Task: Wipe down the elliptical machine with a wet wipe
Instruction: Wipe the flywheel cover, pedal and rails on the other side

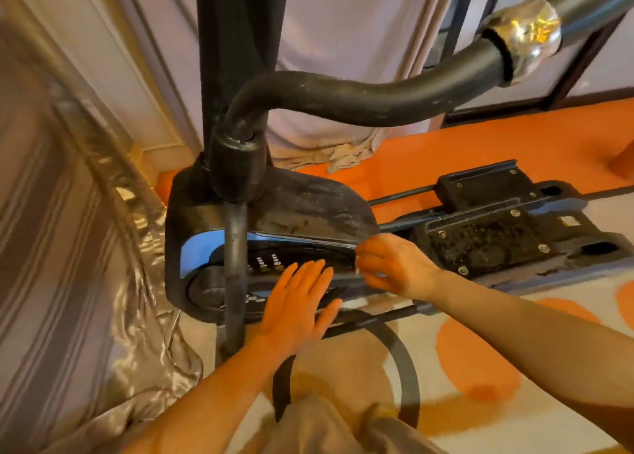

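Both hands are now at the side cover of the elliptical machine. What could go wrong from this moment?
1. The right hand grips at the edge of the dusty flywheel cover, close to the pedal arms; if the pedals move, fingers might be pinched.
2. The left hand lies flat and open, with no wipe visible; dust may smear onto the skin.

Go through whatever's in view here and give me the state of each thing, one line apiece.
Left hand: open, fingers straight, flat over the flywheel cover.
Right hand: fingers curled at the housing's edge; whether it holds a wipe, cannot tell.
Flywheel housing: top dusty and streaked.
Curved handlebar: scuffed, dusty.
Pedal: grimy.
Curtain: hanging, hem bunched on the floor.
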`<state>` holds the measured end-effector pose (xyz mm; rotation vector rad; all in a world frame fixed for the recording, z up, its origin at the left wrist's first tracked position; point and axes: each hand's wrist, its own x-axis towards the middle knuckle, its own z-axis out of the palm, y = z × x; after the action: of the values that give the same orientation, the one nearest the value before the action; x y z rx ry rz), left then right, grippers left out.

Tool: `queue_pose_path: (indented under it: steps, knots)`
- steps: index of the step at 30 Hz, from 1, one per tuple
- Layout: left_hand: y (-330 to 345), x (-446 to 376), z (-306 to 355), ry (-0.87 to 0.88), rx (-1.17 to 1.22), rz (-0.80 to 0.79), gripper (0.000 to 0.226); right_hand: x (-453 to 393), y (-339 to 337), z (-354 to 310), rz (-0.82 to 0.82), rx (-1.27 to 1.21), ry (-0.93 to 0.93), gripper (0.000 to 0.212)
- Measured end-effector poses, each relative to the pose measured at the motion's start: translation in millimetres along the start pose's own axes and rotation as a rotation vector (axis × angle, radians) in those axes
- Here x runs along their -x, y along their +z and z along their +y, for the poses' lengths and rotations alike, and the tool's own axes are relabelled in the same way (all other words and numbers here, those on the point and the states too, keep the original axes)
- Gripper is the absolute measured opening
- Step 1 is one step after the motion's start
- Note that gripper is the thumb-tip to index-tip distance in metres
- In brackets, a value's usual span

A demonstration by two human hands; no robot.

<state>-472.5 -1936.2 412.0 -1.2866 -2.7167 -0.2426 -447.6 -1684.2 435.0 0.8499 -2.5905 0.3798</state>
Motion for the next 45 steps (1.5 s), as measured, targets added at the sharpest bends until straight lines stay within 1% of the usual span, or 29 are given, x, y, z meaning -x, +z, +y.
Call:
queue_pose_path:
  steps: [2,4,7,11,14,16,17,20,23,25,27,29,31,34,37,39,43,45]
  knots:
    - [2.5,8.7,3.8,-0.084,-0.011,-0.028,0.059,-8.1,6.2,1.4,-0.029,0.038,-0.077,0.029]
    - [7.0,17.4,3.3,-0.144,0.011,-0.026,0.059,-16.1,15.0,2.9,-0.056,0.034,-0.112,0.03]
    - [14.0,27.0,0.5,-0.214,0.001,0.001,0.059,-23.9,32.3,2.8,-0.069,-0.026,-0.117,0.029]
    - [23.8,39.7,0.5,-0.294,-0.045,-0.021,0.063,-28.4,52.4,7.2,-0.099,-0.089,-0.128,0.028]
    - [35.7,53.1,6.4,-0.356,-0.013,0.085,0.06,-29.7,64.5,12.1,-0.14,-0.125,-0.179,0.028]
    - [42.6,55.3,12.8,-0.403,-0.02,0.17,0.054,-29.9,72.1,19.9,-0.157,-0.157,-0.244,0.027]
    - [45.5,53.4,16.5,-0.439,-0.034,0.183,0.054,-31.2,76.4,25.2,-0.153,-0.171,-0.283,0.026]
    - [59.4,45.4,30.0,-0.559,-0.076,0.143,0.057,-36.6,90.5,41.3,-0.158,-0.223,-0.37,0.023]
    - [83.7,37.4,38.6,-0.68,-0.089,0.077,0.059,-36.1,110.5,52.9,-0.139,-0.241,-0.426,0.025]
    - [101.6,33.7,40.4,-0.787,-0.08,0.078,0.061,-38.5,126.7,57.7,-0.143,-0.269,-0.448,0.027]
    - [121.6,32.2,39.2,-0.891,-0.078,0.085,0.062,-48.1,141.6,56.3,-0.152,-0.313,-0.43,0.029]
    - [145.2,33.6,33.9,-0.955,-0.106,0.092,0.064,-58.4,160.6,52.3,-0.126,-0.331,-0.428,0.033]
    - [170.8,35.0,22.0,-0.976,-0.139,0.136,0.063,-64.1,186.3,50.0,-0.077,-0.299,-0.442,0.032]
    - [203.5,36.3,-3.5,-1.021,-0.176,0.213,0.062,-67.3,237.4,50.5,-0.005,-0.306,-0.412,0.018]
    - [231.1,34.9,-32.2,-1.024,-0.223,0.292,0.063,-75.7,287.6,45.7,0.14,-0.395,-0.318,0.022]
    - [246.4,33.8,-51.5,-1.04,-0.241,0.356,0.064,-89.3,312.8,39.5,0.231,-0.448,-0.301,0.03]
    - [268.4,28.8,-88.3,-1.116,-0.268,0.445,0.071,-122.1,347.2,25.6,0.328,-0.464,-0.381,0.031]
    - [276.0,23.9,-101.0,-1.168,-0.258,0.461,0.072,-131.1,361.9,21.1,0.297,-0.447,-0.417,0.031]
